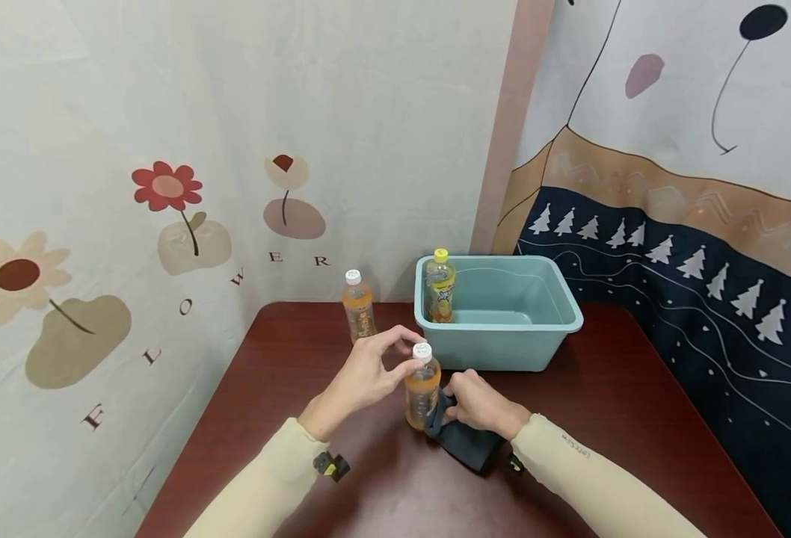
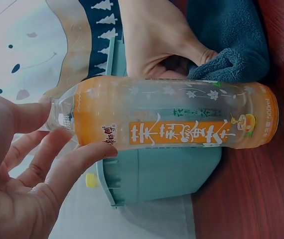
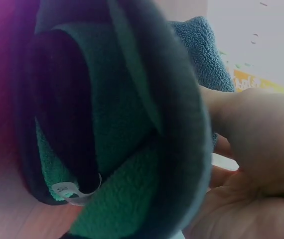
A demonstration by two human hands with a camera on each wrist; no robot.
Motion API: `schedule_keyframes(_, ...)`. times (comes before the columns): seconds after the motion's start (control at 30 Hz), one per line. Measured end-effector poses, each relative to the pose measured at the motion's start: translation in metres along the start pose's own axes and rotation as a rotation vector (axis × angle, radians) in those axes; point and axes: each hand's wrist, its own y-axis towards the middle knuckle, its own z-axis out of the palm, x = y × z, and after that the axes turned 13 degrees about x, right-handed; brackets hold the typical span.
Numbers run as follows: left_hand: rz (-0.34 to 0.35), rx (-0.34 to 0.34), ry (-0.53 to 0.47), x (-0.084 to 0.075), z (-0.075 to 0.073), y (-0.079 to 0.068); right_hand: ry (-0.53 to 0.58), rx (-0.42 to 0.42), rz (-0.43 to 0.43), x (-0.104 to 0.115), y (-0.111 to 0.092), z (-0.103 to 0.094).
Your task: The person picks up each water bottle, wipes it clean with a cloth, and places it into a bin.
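An orange-labelled drink bottle (image 1: 422,392) with a white cap stands upright on the table before me. My left hand (image 1: 368,370) pinches it at the cap and neck between thumb and fingers. In my right hand (image 1: 479,403) is a dark blue-grey cloth (image 1: 469,444), bunched at the fingers and pressed against the bottle's right side. The left wrist view shows the cloth (image 2: 229,45) touching the lower part of the bottle (image 2: 182,114). Loose folds of the cloth (image 3: 117,114), with a white tag, fill much of the right wrist view.
Behind my left hand stands a second orange-labelled bottle (image 1: 359,306). A light blue-green plastic basin (image 1: 490,350) sits at the back, holding a yellow-capped bottle (image 1: 439,288) in its left end. Printed curtains hang behind and beside the dark red table (image 1: 234,448).
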Motion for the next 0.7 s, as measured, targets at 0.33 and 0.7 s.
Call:
schedule_keyframes(0.33,0.011,-0.002,0.004,0.002,0.001,0.001,0.071,-0.010,0.015,0.009,-0.005,-0.016)
schedule_keyframes(0.7,-0.004,-0.003,0.016,0.000,0.000,-0.001,0.012,-0.097,0.002,0.035,-0.018,-0.053)
